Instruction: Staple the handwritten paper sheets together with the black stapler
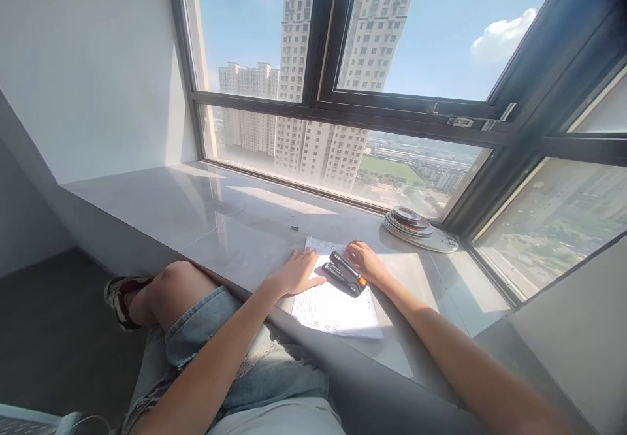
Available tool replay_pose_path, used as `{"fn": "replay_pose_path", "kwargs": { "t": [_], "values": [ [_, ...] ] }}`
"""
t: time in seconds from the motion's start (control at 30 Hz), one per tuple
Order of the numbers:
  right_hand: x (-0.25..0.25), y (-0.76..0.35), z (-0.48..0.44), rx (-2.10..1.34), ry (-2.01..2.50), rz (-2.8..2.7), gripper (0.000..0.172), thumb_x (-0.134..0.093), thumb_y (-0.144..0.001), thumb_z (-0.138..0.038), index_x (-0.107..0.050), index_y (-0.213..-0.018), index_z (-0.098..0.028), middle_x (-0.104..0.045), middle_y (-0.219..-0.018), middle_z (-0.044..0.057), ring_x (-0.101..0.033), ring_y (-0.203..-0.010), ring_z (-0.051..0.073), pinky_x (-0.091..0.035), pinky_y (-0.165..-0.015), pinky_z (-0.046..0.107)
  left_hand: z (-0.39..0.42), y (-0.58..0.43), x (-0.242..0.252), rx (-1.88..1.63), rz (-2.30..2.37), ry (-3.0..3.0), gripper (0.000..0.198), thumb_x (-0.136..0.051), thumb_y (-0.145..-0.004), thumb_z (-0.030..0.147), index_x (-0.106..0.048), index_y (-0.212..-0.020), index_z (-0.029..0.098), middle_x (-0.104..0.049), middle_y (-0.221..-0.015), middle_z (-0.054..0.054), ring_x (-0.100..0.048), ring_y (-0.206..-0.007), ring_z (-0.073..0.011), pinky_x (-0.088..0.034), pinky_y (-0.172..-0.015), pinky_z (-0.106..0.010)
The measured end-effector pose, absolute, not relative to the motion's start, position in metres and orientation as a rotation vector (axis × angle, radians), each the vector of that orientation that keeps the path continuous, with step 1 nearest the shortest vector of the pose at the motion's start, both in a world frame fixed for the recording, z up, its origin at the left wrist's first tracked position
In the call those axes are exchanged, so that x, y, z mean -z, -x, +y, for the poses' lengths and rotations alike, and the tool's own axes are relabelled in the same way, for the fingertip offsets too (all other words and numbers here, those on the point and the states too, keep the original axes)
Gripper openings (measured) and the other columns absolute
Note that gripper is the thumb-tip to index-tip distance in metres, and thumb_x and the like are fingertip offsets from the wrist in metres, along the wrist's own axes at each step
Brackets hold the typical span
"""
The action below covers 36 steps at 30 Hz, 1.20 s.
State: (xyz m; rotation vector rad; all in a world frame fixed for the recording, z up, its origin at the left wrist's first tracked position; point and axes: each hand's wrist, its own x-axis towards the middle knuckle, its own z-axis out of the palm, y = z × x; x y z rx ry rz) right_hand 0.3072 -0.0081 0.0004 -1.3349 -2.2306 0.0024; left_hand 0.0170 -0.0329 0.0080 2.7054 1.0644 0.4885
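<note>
A stack of white printed paper (333, 317) lies on the window ledge. On it rests a black stapler (345, 273) with an orange part at its near end. My left hand (298, 272) lies flat along the left side of the paper, fingers stretched out, thumb pointing toward the stapler. Just right of the stapler, my right hand (363, 258) rests at the paper's far right side with curled fingers. Whatever those fingers hold, if anything, is hidden. A small dark strip (294, 228) lies beyond the paper.
Several stacked round plates or discs (409, 226) sit in the right corner by the window (392, 121). The pale tiled ledge (147, 200) reaches left to a white wall (98, 63). My bent knee (181, 285) presses near the ledge's front edge.
</note>
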Motion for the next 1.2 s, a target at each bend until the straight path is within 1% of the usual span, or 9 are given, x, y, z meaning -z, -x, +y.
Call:
{"fn": "replay_pose_path", "kwargs": {
  "t": [0.1,0.2,0.43,0.57,0.73,0.83,0.93,1.03,1.2],
  "values": [
    [0.001,-0.312,-0.005,0.065,1.416,-2.042,0.023,-0.043,-0.094,-0.03,-0.064,-0.1,-0.023,-0.066,-0.113,0.012,-0.057,-0.106,0.029,-0.045,-0.097,0.043,-0.03,-0.017,0.0,-0.407,1.08,-2.697,0.063,-0.043,-0.101,0.055,-0.036,-0.153,0.02,-0.033,-0.163,-0.017,-0.023,-0.154,-0.0372,-0.021,-0.121,-0.06],
    [0.002,-0.316,0.003,-0.045,1.507,-1.891,0.029,-0.039,-0.095,-0.036,-0.064,-0.099,-0.022,-0.068,-0.107,0.011,-0.059,-0.103,0.029,-0.044,-0.097,0.043,-0.026,-0.018,0.006,-0.4,1.117,-2.706,0.067,-0.041,-0.102,0.055,-0.031,-0.157,0.019,-0.029,-0.165,-0.017,-0.019,-0.155,-0.0368,-0.018,-0.123,-0.06],
    [-0.003,-0.321,0.002,-0.373,1.725,-1.624,0.039,-0.037,-0.095,-0.049,-0.064,-0.09,-0.021,-0.069,-0.087,0.008,-0.062,-0.081,0.024,-0.049,-0.076,0.036,-0.025,-0.015,0.012,-0.439,1.111,-2.696,0.067,-0.039,-0.102,0.057,-0.032,-0.158,0.019,-0.029,-0.166,-0.015,-0.022,-0.155,-0.0349,-0.019,-0.124,-0.056],
    [0.004,-0.318,-0.036,-0.57,1.582,-1.6,0.046,-0.041,-0.095,-0.061,-0.065,-0.101,-0.022,-0.072,-0.097,0.009,-0.064,-0.087,0.024,-0.052,-0.076,0.035,-0.028,-0.014,0.006,-0.455,1.121,-2.671,0.065,-0.044,-0.102,0.053,-0.036,-0.156,0.018,-0.031,-0.165,-0.016,-0.024,-0.154,-0.0351,-0.02,-0.124,-0.056],
    [0.013,-0.301,-0.077,-0.536,1.569,-1.485,0.054,-0.05,-0.092,-0.067,-0.061,-0.12,-0.023,-0.065,-0.125,0.013,-0.061,-0.115,0.031,-0.05,-0.096,0.045,-0.034,-0.015,-0.003,-0.423,1.106,-2.649,0.064,-0.045,-0.102,0.052,-0.036,-0.156,0.018,-0.031,-0.165,-0.015,-0.023,-0.154,-0.0353,-0.023,-0.123,-0.057],
    [0.004,-0.288,-0.086,-0.401,1.538,-1.45,0.053,-0.053,-0.091,-0.065,-0.059,-0.123,-0.023,-0.06,-0.132,0.014,-0.058,-0.121,0.032,-0.05,-0.097,0.046,-0.034,-0.014,-0.003,-0.44,1.1,-2.658,0.062,-0.047,-0.101,0.049,-0.037,-0.155,0.02,-0.033,-0.164,-0.015,-0.024,-0.154,-0.0349,-0.024,-0.123,-0.057],
    [-0.009,-0.275,-0.091,-0.358,1.375,-1.722,0.043,-0.057,-0.091,-0.059,-0.063,-0.116,-0.024,-0.063,-0.12,0.012,-0.061,-0.11,0.03,-0.053,-0.091,0.043,-0.033,-0.011,-0.002,-0.469,1.06,-2.677,0.059,-0.049,-0.101,0.047,-0.04,-0.154,0.023,-0.037,-0.162,-0.013,-0.027,-0.153,-0.0342,-0.024,-0.123,-0.056],
    [-0.016,-0.267,-0.096,-0.401,1.275,-1.932,0.043,-0.066,-0.087,-0.049,-0.063,-0.121,-0.024,-0.066,-0.112,0.009,-0.063,-0.1,0.027,-0.053,-0.088,0.042,-0.032,-0.009,-0.002,-0.487,1.006,-2.692,0.057,-0.051,-0.101,0.044,-0.042,-0.153,0.025,-0.04,-0.16,-0.012,-0.029,-0.152,-0.0346,-0.024,-0.123,-0.056],
    [-0.013,-0.275,-0.095,-0.434,1.275,-1.889,0.032,-0.064,-0.086,-0.038,-0.067,-0.115,-0.023,-0.072,-0.108,0.007,-0.066,-0.097,0.026,-0.052,-0.09,0.042,-0.031,-0.007,-0.003,-0.478,0.946,-2.704,0.057,-0.049,-0.101,0.046,-0.041,-0.154,0.027,-0.04,-0.16,-0.011,-0.03,-0.152,-0.034,-0.022,-0.124,-0.057]
  ]
}}
